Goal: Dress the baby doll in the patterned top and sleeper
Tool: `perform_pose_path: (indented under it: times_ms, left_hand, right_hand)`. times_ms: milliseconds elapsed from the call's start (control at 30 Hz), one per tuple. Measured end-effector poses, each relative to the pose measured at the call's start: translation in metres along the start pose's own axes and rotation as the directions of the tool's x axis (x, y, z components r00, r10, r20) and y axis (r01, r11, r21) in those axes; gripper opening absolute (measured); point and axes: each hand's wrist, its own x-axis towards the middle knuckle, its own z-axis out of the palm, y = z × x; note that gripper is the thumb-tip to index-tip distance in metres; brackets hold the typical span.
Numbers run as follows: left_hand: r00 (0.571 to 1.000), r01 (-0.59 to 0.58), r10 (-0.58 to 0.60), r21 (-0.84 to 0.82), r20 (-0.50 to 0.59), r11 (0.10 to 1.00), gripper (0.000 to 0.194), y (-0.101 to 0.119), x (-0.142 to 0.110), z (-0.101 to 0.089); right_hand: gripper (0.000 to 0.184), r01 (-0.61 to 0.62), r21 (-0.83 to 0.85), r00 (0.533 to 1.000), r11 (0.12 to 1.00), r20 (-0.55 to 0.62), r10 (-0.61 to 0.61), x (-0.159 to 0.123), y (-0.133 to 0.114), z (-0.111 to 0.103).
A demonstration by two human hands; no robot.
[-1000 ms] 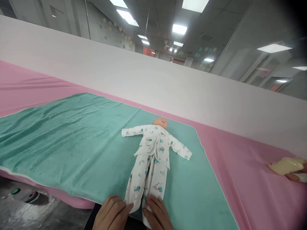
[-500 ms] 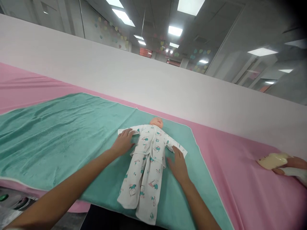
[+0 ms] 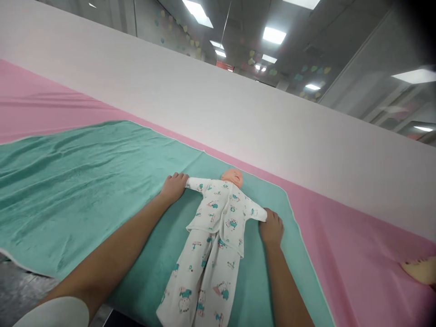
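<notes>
A baby doll [image 3: 232,177] in white printed pyjamas [image 3: 213,240] lies face up on a teal towel [image 3: 85,181], arms spread to both sides. My left hand [image 3: 173,187] rests at the end of the doll's left-side sleeve, fingers curled onto the cuff. At the other sleeve's end my right hand [image 3: 271,227] is closed on the cuff. Both of my forearms reach in from the bottom of the view.
The towel lies over a pink sheet [image 3: 357,254] on a long surface, with a white panel [image 3: 238,113] along its far side. A cream-coloured object [image 3: 420,269] sits at the right edge. Floor shows at the lower left.
My hands slid outward from the doll's upper sleeves to the cuffs. A second ago they were at the pyjama feet. The camera moved closer and tilted.
</notes>
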Motion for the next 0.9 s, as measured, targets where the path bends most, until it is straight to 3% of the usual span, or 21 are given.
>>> perform_pose_path:
  times_ms: [200, 400, 533, 700, 900]
  left_hand:
    - [0.99, 0.143, -0.142, -0.005, 0.019, 0.99, 0.024, 0.004, -0.013, -0.009]
    - [0.954, 0.297, -0.295, -0.064, 0.047, 0.953, 0.036, 0.002, -0.03, -0.015]
    - [0.967, 0.252, -0.247, -0.083, 0.071, 0.964, 0.043, -0.007, -0.052, -0.018]
    - [0.956, 0.178, -0.145, -0.112, 0.256, 0.978, 0.068, -0.049, -0.096, -0.027]
    - [0.906, 0.315, -0.285, -0.051, 0.312, 0.948, 0.07, -0.131, -0.163, -0.055]
  right_hand:
    - [0.044, -0.256, -0.026, 0.96, 0.966, 0.113, 0.257, -0.004, 0.03, -0.006]
    - [0.046, -0.224, 0.011, 0.967, 0.975, 0.128, 0.221, -0.018, 0.034, -0.012]
    - [0.051, -0.139, 0.028, 0.974, 0.99, 0.186, 0.132, -0.04, 0.052, -0.017]
    - [0.076, -0.044, -0.071, 0.96, 0.997, 0.274, 0.062, -0.075, 0.105, -0.024]
    - [0.079, -0.057, -0.119, 0.937, 0.991, 0.336, 0.094, -0.116, 0.146, -0.046]
